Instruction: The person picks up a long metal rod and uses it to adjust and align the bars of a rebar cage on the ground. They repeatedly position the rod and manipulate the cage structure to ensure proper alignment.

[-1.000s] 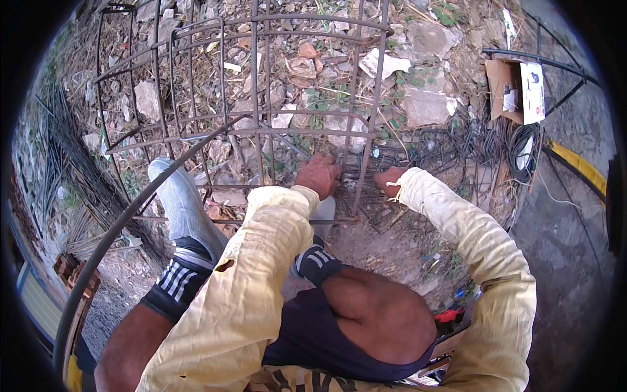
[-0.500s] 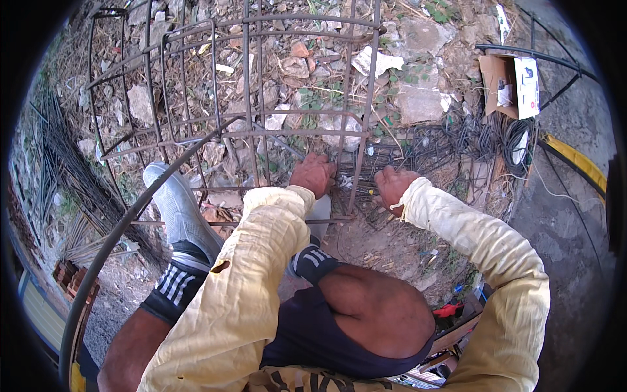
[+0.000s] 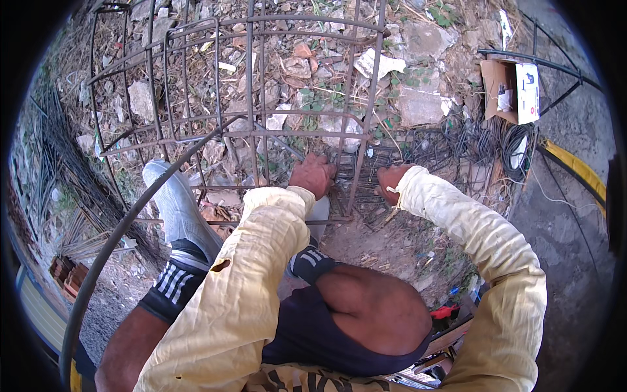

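Observation:
My left hand (image 3: 313,175) is closed beside the lower right part of a rusty rebar cage (image 3: 251,78). A grey metal rod (image 3: 282,145) slants down to its knuckles; whether the fingers grip it is hidden. My right hand (image 3: 394,181) is curled at the near edge of a heap of dark bent steel pieces (image 3: 428,149), just right of the cage's end bar. Its fingertips face away from view, and what they hold cannot be made out. Both forearms wear loose cream sleeves.
A long dark curved bar (image 3: 124,225) sweeps from the cage to the lower left. Broken stones (image 3: 428,101) and weeds lie beyond. An open carton (image 3: 519,91), a wire coil (image 3: 517,150) and a yellow strip (image 3: 575,166) are at right. Thin rods (image 3: 85,170) are heaped at left.
My right hand has turned and its wrist has risen slightly, hiding more of its fingers. My left hand stays in the same place by the cage.

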The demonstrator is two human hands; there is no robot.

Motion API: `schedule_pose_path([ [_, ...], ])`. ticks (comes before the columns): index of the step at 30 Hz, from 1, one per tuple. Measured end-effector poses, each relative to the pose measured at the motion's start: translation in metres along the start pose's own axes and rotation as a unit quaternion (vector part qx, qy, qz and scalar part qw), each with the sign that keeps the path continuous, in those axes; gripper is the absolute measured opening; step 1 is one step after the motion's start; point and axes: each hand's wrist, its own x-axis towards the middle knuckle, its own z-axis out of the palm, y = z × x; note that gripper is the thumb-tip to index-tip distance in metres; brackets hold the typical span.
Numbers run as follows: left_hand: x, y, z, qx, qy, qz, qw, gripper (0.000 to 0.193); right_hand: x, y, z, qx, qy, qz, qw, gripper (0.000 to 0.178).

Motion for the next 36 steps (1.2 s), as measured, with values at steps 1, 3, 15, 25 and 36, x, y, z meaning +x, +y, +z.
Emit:
schedule_pose_path([
  [1, 0.000, 0.001, 0.000, 0.001, 0.003, 0.004, 1.000, 0.024, 0.000, 0.003, 0.002, -0.013, -0.014, -0.022, 1.000, 0.048],
  [3, 0.000, 0.000, 0.003, 0.005, 0.010, 0.009, 1.000, 0.024, 0.005, 0.000, -0.026, 0.046, -0.185, 0.034, 0.981, 0.046],
  [15, -0.001, -0.002, 0.004, -0.012, -0.002, 0.002, 1.000, 0.025, -0.027, 0.017, 0.006, -0.129, 0.254, -0.140, 0.948, 0.052],
  [25, 0.004, -0.003, 0.008, -0.010, 0.008, 0.019, 1.000, 0.022, -0.002, 0.025, -0.026, 0.047, -0.103, -0.047, 0.992, 0.058],
  [36, 0.003, -0.007, 0.009, -0.017, 0.014, 0.018, 1.000, 0.021, 0.011, 0.009, -0.019, -0.027, -0.117, -0.024, 0.993, 0.050],
])
